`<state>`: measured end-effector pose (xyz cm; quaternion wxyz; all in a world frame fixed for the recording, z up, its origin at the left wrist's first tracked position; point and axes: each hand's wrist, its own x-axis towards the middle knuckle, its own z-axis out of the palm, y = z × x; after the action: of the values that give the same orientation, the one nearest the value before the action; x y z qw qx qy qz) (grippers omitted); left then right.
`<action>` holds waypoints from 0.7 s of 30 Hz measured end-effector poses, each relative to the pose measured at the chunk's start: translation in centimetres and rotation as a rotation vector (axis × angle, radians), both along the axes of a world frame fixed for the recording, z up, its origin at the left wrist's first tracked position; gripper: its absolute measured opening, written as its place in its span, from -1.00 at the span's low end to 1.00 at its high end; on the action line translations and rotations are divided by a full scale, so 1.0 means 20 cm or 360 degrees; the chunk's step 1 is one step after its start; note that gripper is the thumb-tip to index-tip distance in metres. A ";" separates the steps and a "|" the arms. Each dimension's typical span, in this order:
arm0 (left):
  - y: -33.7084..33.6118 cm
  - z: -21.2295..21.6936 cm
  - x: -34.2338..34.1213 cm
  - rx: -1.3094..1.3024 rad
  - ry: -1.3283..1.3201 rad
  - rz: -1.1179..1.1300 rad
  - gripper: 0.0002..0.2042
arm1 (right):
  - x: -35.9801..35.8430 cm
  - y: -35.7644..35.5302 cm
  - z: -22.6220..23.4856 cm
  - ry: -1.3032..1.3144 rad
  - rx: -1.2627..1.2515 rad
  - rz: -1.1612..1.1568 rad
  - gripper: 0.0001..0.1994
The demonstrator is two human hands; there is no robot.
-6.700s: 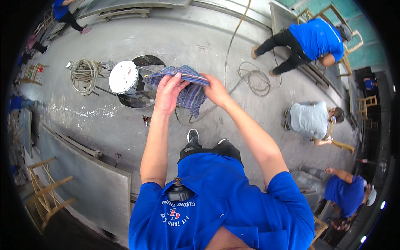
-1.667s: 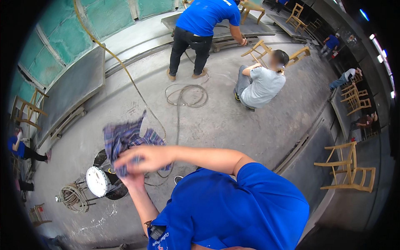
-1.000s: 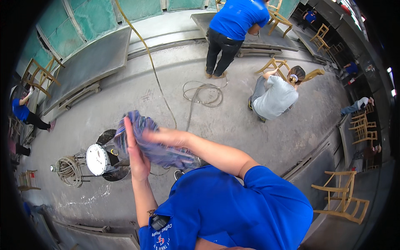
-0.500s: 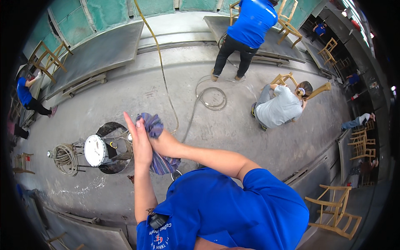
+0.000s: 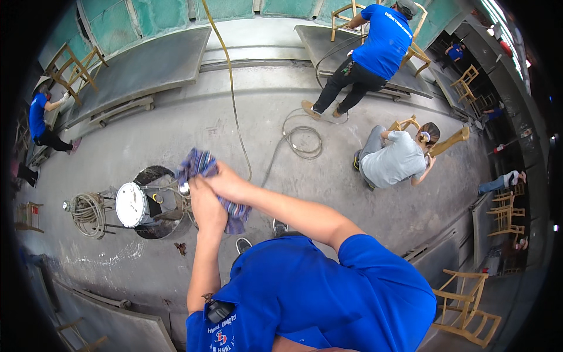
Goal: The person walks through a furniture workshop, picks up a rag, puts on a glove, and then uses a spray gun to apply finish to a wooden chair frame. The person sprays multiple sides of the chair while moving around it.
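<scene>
A striped purple-blue cloth (image 5: 236, 218) is bunched between my two hands, in front of my body on the left. My right hand (image 5: 227, 182) grips it; one end sticks out beyond the fingers and the other hangs below the wrist. Against the bunched cloth, my left hand (image 5: 207, 204) is closed, its fingers curled in and partly hidden. Just left of my hands stands a round container with a white lid (image 5: 132, 205), and a small shiny round part shows beside my left fingers.
A coiled hose (image 5: 88, 215) lies left of the container. Another hose (image 5: 304, 142) loops over the floor ahead. A crouching person in grey (image 5: 392, 157) handles a wooden chair at right. Beyond, a person in blue (image 5: 384, 44) works at a low platform (image 5: 141, 76) like the one at left.
My left hand was flat with fingers stretched out; now its fingers are curled against the cloth. The cloth's upper end has shifted left and up. The person in blue beyond has shifted right.
</scene>
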<state>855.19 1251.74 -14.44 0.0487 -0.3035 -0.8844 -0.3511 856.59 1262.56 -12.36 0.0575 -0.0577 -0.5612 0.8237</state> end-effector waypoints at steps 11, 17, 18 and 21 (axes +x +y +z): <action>-0.21 -0.13 -0.17 -0.0070 -0.0656 -0.0135 -0.71 | 0.17 0.07 0.18 0.0238 0.0861 0.0544 -0.55; -0.03 -0.11 -0.10 0.0064 -0.0139 -0.0486 -0.73 | 0.02 -0.05 -0.01 0.0542 0.1785 0.0220 -0.47; -0.01 -0.09 -0.09 -0.0031 -0.0075 -0.0527 -0.72 | -0.01 -0.05 0.00 0.0372 0.1787 0.0376 -0.48; 0.02 -0.04 -0.09 -0.0164 -0.0037 -0.0628 -0.69 | -0.01 -0.10 0.07 0.0171 0.1882 0.0664 -0.50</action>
<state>853.37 1252.09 -15.26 -0.0469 -0.4688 -0.8252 -0.3116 856.29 1260.48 -10.93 -0.0542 0.1360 -0.9175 0.3698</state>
